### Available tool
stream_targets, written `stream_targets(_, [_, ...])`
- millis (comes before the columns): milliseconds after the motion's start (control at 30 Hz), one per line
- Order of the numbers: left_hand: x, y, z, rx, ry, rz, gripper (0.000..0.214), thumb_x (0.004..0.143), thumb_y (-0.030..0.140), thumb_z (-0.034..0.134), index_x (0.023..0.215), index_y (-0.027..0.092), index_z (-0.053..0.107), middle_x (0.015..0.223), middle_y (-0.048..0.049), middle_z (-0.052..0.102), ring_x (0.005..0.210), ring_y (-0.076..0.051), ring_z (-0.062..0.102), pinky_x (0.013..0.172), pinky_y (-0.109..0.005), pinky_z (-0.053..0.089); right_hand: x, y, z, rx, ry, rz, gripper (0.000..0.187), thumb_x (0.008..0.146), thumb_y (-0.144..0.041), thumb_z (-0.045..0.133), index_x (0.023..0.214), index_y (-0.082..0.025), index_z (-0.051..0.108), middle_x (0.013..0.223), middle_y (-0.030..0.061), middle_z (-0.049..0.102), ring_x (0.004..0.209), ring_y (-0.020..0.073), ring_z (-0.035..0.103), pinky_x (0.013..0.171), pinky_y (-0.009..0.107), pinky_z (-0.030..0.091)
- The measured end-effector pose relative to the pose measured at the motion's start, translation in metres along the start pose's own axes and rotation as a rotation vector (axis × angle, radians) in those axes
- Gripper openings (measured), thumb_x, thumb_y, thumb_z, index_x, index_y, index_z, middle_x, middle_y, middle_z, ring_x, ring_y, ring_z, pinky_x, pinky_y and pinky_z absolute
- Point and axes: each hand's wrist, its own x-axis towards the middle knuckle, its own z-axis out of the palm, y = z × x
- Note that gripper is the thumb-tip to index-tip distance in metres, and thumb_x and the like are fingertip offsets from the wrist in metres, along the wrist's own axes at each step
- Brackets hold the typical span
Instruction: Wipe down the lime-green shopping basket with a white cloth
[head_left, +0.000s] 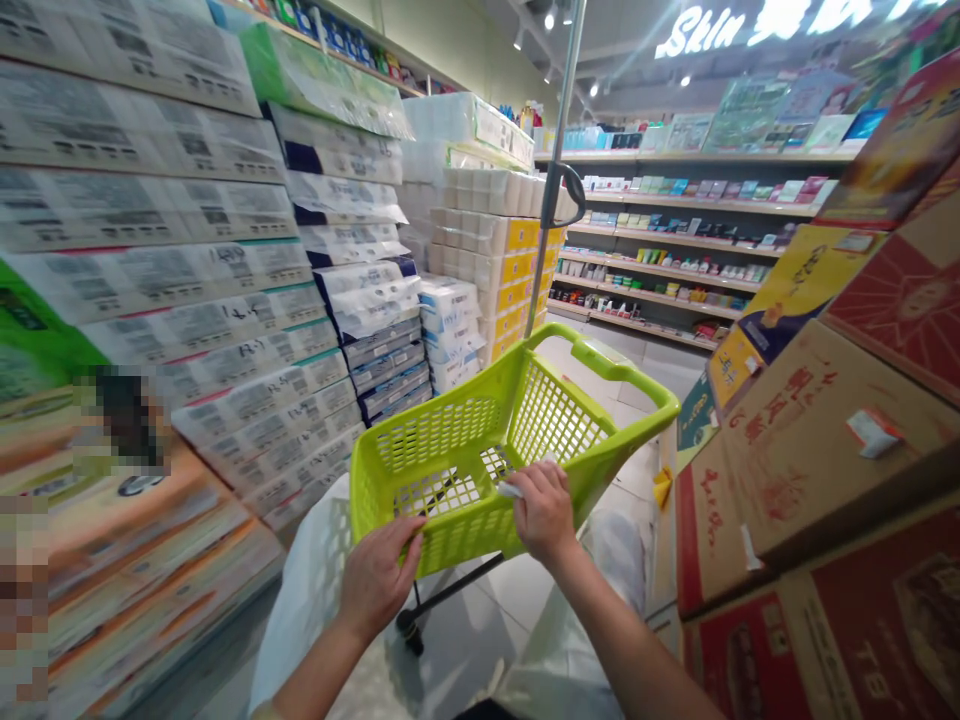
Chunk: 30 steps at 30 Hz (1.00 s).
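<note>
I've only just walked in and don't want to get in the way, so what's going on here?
A person is at a lime-green shopping cart in a shop aisle. The left hand rests on its rim; farther right along that rim, the right hand holds a crumpled white piece, perhaps tissue or cloth. The cart's handle lies beyond the right hand. Wrapped packs are stacked on the left and cardboard cartons on the right, with stocked shelves beyond.
</note>
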Motion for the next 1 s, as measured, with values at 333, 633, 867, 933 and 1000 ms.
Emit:
stream_targets(333, [0.003, -0.025, -0.002, 0.011, 0.063, 0.015, 0.025, 0.092, 0.035, 0.044, 0.097, 0.027, 0.067, 0.09, 0.0001, 0.075, 0.079, -0.018, 0.07, 0.07, -0.029, 0.054, 0.004, -0.024, 0.013, 0.142, -0.081, 0.012, 0.024, 0.081, -0.009, 0.046, 0.094, -0.021, 0.061, 0.09, 0.004, 0.063, 0.09, 0.0204, 0.049, 0.092, 0.038, 0.033])
stream_targets(633, [0.012, -0.033, -0.002, -0.049, 0.0, 0.046, 0.023, 0.093, 0.031, 0.043, 0.098, 0.025, 0.065, 0.087, -0.0006, 0.072, 0.075, -0.017, 0.067, 0.066, -0.028, 0.051, 0.007, -0.028, 0.033, 0.081, 0.013, 0.04, 0.024, 0.08, -0.01, 0.046, 0.093, -0.022, 0.062, 0.088, 0.0035, 0.063, 0.09, 0.0207, 0.051, 0.093, 0.039, 0.034])
stream_targets(867, [0.007, -0.029, 0.0, -0.059, 0.023, 0.076, 0.021, 0.094, 0.028, 0.044, 0.1, 0.024, 0.063, 0.087, -0.0017, 0.071, 0.077, -0.017, 0.067, 0.07, -0.028, 0.05, 0.003, -0.036, 0.032, 0.018, 0.031, 0.081, 0.022, 0.081, -0.011, 0.046, 0.09, -0.022, 0.062, 0.086, 0.0031, 0.063, 0.089, 0.0204, 0.052, 0.097, 0.039, 0.033])
stream_targets(933, [0.008, -0.03, 0.0, -0.051, 0.022, 0.089, 0.021, 0.093, 0.027, 0.044, 0.1, 0.024, 0.064, 0.086, -0.0017, 0.07, 0.076, -0.017, 0.066, 0.069, -0.029, 0.049, 0.002, -0.036, 0.033, 0.012, 0.015, 0.082, 0.022, 0.082, -0.011, 0.046, 0.093, -0.023, 0.062, 0.089, 0.0031, 0.064, 0.092, 0.0206, 0.052, 0.099, 0.039, 0.032])
stream_targets(1000, [0.011, -0.031, 0.0, -0.037, 0.027, 0.101, 0.023, 0.093, 0.028, 0.043, 0.1, 0.023, 0.064, 0.083, -0.0017, 0.07, 0.074, -0.018, 0.066, 0.068, -0.029, 0.049, 0.001, -0.036, 0.033, 0.001, 0.003, 0.091, 0.023, 0.082, -0.011, 0.047, 0.095, -0.023, 0.062, 0.092, 0.0033, 0.064, 0.095, 0.0206, 0.052, 0.102, 0.039, 0.031])
